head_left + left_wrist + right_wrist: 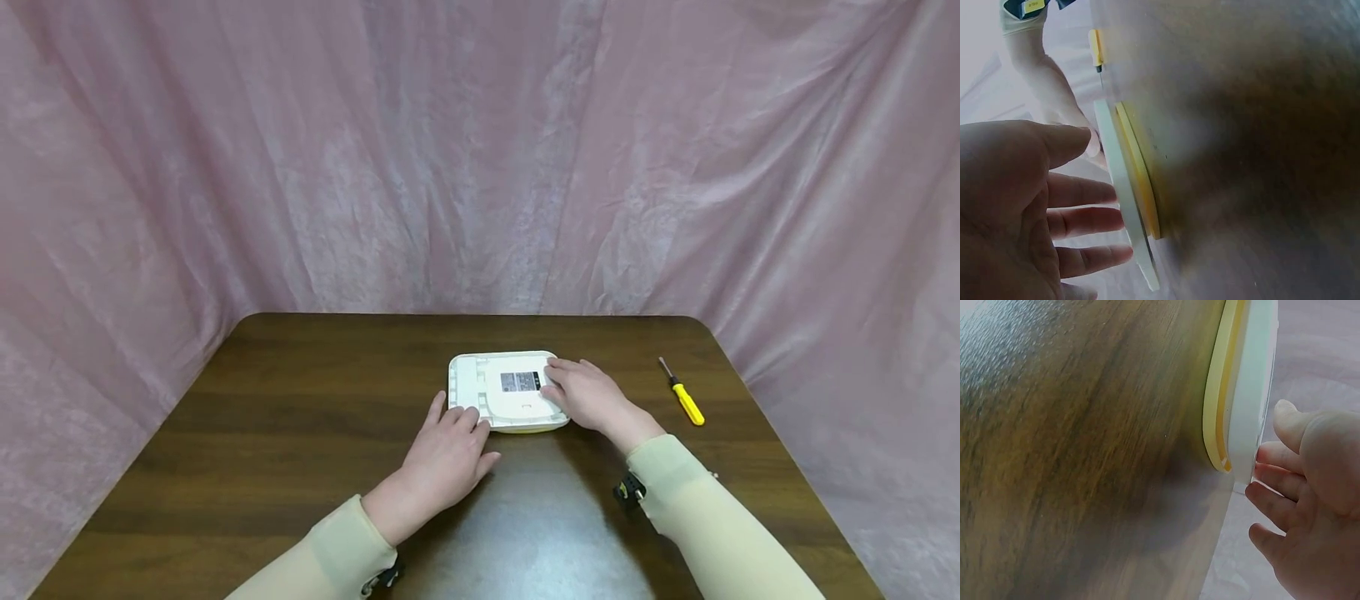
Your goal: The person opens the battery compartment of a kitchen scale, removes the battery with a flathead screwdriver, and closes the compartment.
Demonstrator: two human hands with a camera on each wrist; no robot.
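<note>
Both hands are laid flat, fingers straight, on one white device [508, 392] lying underside up at the table [300, 433] centre: the left hand [447, 454] at its near-left corner, the right hand [588, 396] on its right part. Its long axis runs left-right. One yellow-handled screwdriver [682, 395] lies apart to the right, tip pointing away.

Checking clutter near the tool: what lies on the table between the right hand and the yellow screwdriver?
Nothing: in the head view, only bare brown table separates the right hand, resting on the white device, from the yellow screwdriver.
</note>
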